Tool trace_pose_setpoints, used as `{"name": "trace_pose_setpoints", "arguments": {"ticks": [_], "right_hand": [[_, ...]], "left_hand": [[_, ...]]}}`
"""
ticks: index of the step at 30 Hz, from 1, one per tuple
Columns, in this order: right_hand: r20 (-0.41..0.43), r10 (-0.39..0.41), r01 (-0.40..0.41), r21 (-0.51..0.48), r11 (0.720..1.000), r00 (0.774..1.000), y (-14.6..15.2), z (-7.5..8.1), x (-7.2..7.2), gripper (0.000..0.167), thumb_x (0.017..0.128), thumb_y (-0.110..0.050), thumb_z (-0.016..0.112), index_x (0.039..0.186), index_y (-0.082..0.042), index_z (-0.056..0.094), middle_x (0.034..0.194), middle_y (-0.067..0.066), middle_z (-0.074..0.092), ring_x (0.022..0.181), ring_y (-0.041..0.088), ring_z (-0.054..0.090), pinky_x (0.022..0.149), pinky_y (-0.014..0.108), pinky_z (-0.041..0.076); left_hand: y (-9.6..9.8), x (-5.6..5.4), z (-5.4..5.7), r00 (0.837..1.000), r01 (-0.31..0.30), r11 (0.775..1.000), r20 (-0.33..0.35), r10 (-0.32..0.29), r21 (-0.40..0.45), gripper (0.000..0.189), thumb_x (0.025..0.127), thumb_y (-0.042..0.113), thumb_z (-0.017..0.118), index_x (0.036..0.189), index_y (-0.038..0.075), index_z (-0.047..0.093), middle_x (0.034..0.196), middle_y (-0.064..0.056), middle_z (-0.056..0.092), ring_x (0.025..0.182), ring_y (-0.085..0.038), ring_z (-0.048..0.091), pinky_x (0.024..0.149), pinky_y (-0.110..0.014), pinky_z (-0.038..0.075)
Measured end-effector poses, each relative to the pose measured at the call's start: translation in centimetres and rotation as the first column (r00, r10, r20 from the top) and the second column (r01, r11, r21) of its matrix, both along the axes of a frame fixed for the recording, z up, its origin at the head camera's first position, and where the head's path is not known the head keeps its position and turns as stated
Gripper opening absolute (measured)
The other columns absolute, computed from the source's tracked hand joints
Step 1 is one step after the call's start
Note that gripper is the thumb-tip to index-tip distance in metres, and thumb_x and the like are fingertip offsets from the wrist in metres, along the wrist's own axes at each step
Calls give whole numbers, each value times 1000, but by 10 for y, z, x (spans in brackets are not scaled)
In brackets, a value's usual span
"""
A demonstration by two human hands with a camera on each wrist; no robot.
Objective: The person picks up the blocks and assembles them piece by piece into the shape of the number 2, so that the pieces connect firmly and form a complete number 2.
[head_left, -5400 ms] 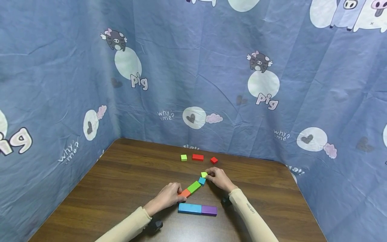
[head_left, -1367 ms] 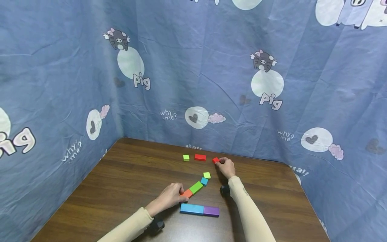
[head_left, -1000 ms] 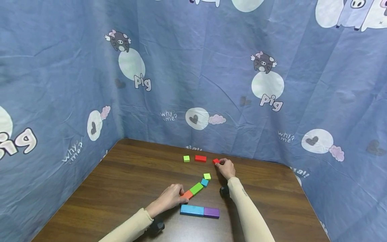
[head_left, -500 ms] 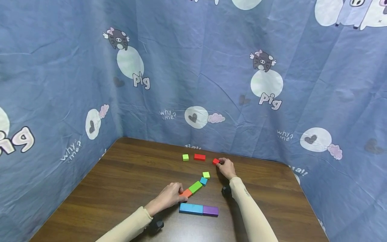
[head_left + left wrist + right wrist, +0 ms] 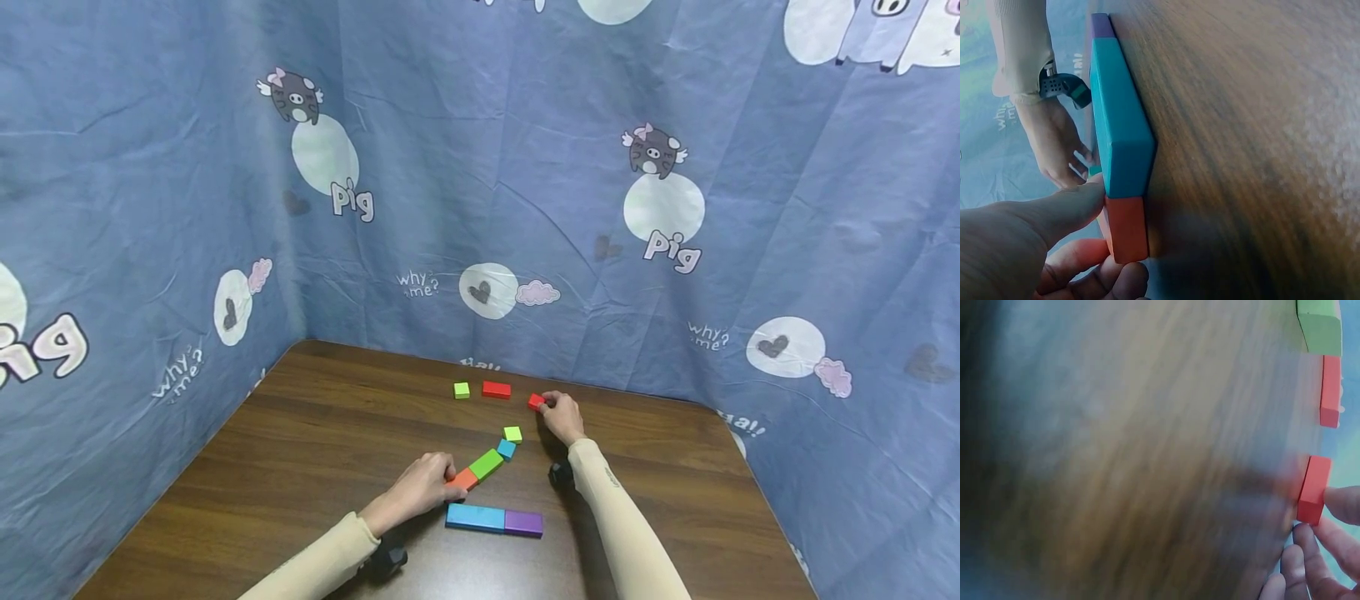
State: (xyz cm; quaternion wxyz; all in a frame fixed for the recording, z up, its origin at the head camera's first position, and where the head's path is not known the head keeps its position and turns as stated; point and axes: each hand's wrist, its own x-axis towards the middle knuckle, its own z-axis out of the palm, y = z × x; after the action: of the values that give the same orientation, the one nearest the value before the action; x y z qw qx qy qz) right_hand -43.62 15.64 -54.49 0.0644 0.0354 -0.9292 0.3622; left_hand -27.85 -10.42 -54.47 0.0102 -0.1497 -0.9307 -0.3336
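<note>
In the head view, a slanted row on the table runs from an orange block (image 5: 462, 480) through a green block (image 5: 487, 464) and a small blue cube (image 5: 507, 450) to a yellow-green cube (image 5: 513, 434). My left hand (image 5: 422, 492) pinches the orange block at the near end, thumb and fingers on opposite sides, as the left wrist view also shows. Farther back, my right hand (image 5: 561, 417) holds a small red cube (image 5: 536, 402) between thumb and fingers. In the right wrist view, the thumb (image 5: 1342, 504) touches the red cube's side and a finger its near end.
A long blue block (image 5: 476, 517) and a purple block (image 5: 523, 523) lie end to end in front of the slanted row. Along the back stand a lime cube (image 5: 461, 391) and a red rectangular block (image 5: 497, 390). A blue printed curtain (image 5: 450, 208) borders the table.
My right hand has left the yellow-green cube and gone back to the red cube, which has turned and slid slightly toward me. The left hand stays on the orange block.
</note>
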Motion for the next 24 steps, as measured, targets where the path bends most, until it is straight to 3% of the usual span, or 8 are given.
{"name": "trace_pose_setpoints", "arguments": {"ticks": [14,24], "right_hand": [[-22,73,-74,-19,997,997,3,-1,0,28,87,-10,63,114,-1,66,100,13,70,98,27,62,88,44,46],[-29,80,-81,-30,996,996,4,-2,2,29,87,-9,62,115,-1,65,99,12,69,96,27,62,87,44,46]], "left_hand": [[-1,-1,-1,1000,-6,1000,16,6,-1,26,77,25,80,77,9,60,69,3,51,58,-7,42,50,-22,32],[0,-1,0,1000,-4,1000,6,4,4,26,77,25,80,76,9,60,70,0,55,59,-8,42,51,-22,32]]}}
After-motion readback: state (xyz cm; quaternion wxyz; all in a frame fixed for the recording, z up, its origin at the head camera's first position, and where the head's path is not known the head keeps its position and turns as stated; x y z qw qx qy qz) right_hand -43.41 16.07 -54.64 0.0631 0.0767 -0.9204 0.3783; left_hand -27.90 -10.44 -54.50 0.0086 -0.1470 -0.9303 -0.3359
